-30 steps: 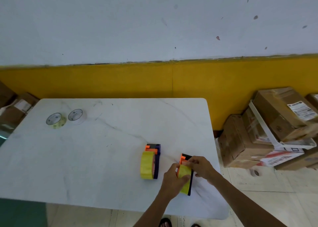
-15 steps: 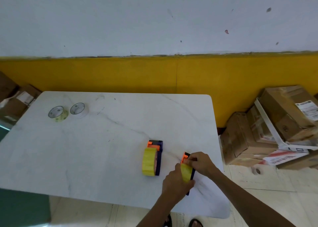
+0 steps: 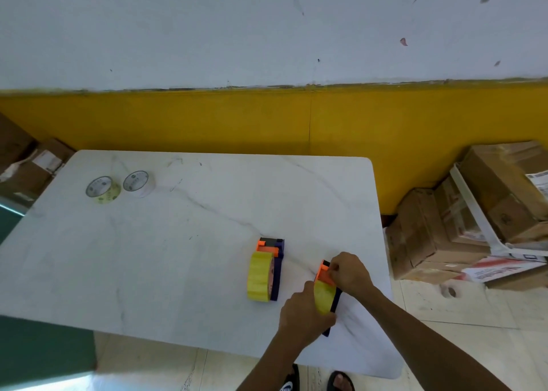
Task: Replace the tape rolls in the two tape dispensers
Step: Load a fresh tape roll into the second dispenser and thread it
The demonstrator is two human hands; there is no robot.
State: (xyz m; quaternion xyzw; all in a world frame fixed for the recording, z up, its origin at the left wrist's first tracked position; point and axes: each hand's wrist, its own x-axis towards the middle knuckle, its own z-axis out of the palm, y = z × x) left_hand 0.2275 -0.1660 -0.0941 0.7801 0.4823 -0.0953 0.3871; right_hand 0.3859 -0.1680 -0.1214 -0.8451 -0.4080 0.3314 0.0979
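Observation:
Two dark blue and orange tape dispensers stand near the table's front right. The left dispenser (image 3: 278, 260) carries a yellow tape roll (image 3: 259, 276) and nobody touches it. My left hand (image 3: 302, 316) grips the yellow roll (image 3: 323, 298) of the right dispenser (image 3: 333, 300). My right hand (image 3: 350, 273) pinches that dispenser's orange front end (image 3: 324, 273). Two spare rolls lie flat at the far left: a pale yellow roll (image 3: 103, 190) and a white roll (image 3: 139, 183).
The white marble table (image 3: 178, 242) ends just right of my hands. Stacked cardboard boxes (image 3: 474, 221) fill the floor at right, more boxes (image 3: 26, 162) sit at far left. My sandalled feet (image 3: 314, 381) show below the front edge.
My left hand slid down and back along the right dispenser's roll, and my right hand shifted onto its orange front. The camera view drifted slightly.

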